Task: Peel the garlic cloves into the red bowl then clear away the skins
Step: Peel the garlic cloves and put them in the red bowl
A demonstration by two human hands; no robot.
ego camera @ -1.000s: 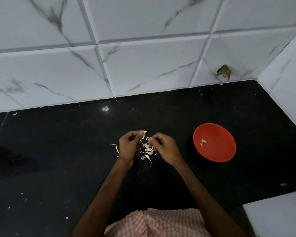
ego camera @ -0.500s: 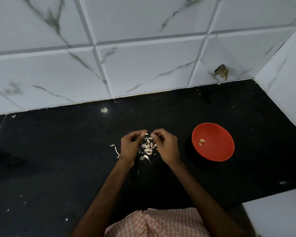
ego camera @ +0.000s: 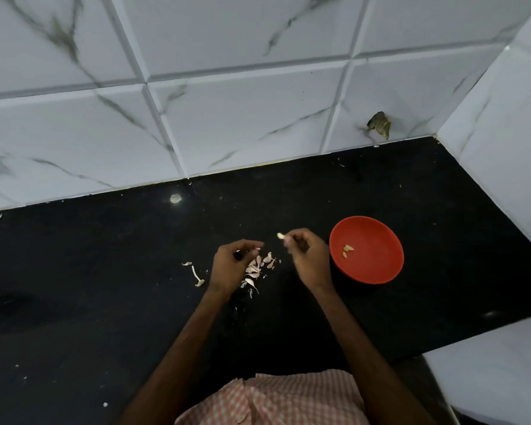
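**Head view: clove held clear of the counter, bowl to the right**

Head view looks down on a black counter (ego camera: 105, 271) backed by a white marble-patterned tiled wall (ego camera: 227, 118). One tile has a dark broken chip (ego camera: 379, 124) just above the counter line. A pale ledge (ego camera: 488, 378) fills the lower right corner, and a checked garment (ego camera: 273, 400) shows at the bottom edge.

A loose heap of skins (ego camera: 258, 268) lies on the counter between the two hands, partly covered by the left hand (ego camera: 230, 265). A stray skin strip (ego camera: 196, 275) lies just left of that hand. The red bowl (ego camera: 380, 271) sits just right of the right hand (ego camera: 307, 259) and holds a few peeled cloves (ego camera: 347, 250). Nothing lies between that hand and the bowl.

The right hand's thumb and forefinger are pinched on a garlic clove (ego camera: 281, 236). The clove projects leftward past the fingertips, above the far end of the skin heap and apart from the left hand.

The left hand's fingers are curled, with thumb tip close to forefinger. Whether a scrap of skin is caught between them cannot be told.
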